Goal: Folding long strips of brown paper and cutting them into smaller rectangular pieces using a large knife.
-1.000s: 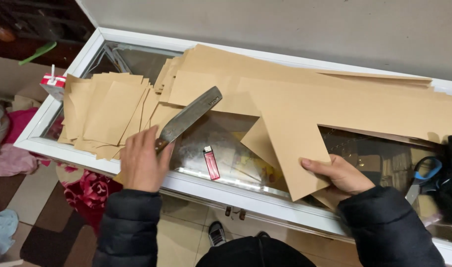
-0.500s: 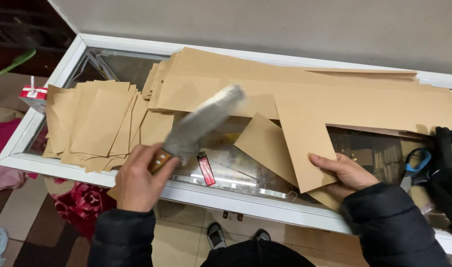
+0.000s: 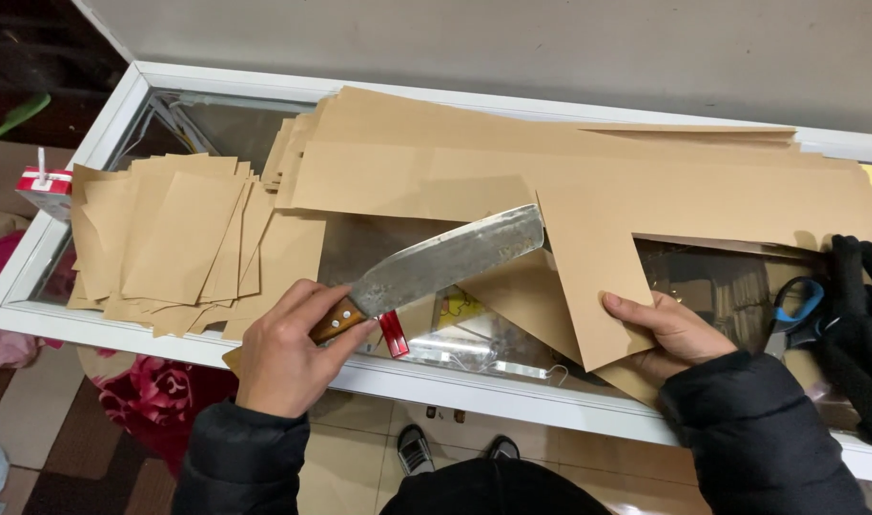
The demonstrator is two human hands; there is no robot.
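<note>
My left hand grips the wooden handle of a large cleaver-like knife. Its worn steel blade points up and to the right, and the tip reaches the edge of a long brown paper sheet. My right hand lies flat on the hanging flap of that sheet, pressing it onto the glass top. A stack of cut brown paper pieces lies to the left of the knife.
The papers rest on a white-framed glass counter. A red lighter lies under the knife handle. Blue-handled scissors and a black glove sit at the right. A small red and white box is at the left edge.
My left hand has lifted the knife and swung it rightward so the blade tip now meets the long sheet. My right hand stays on the paper flap.
</note>
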